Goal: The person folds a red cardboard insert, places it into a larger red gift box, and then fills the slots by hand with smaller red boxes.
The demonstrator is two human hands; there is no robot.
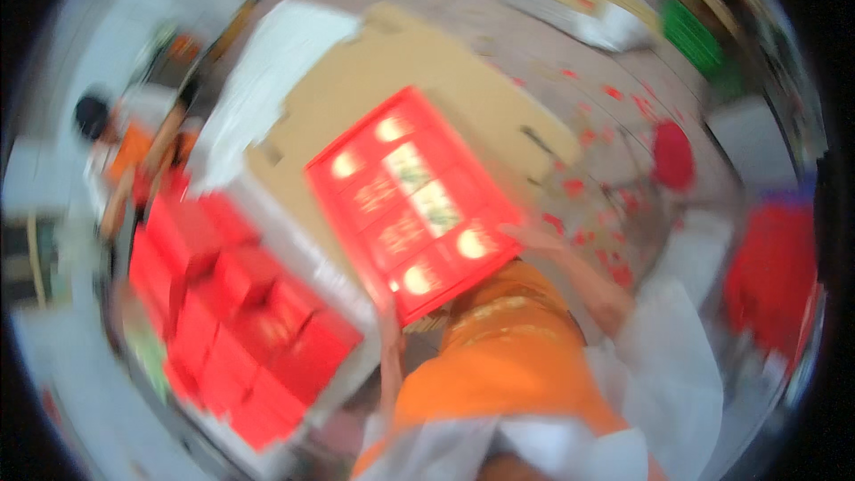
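A shallow red gift box or tray (471, 162) is tilted before me, with my hands at its two near corners. Several small packs fill it: red packs with pale round patches, red packs bearing gold writing (401, 238), and two cream printed packs (434, 207) in the middle. My left hand (389, 314) grips the lower left corner, its fingers partly hidden and blurred. My right hand (534, 238) holds the right corner. Beyond and partly beneath the tray in view lies a brown cardboard sheet (401, 47).
Stacked red boxes (227, 347) stand to the left; beyond them a person (127, 153) in an orange apron works. White wrapping (267, 73) lies beside the cardboard. Red scraps (612, 91) litter the floor near a red round object (672, 155). A green crate (691, 37) is far right.
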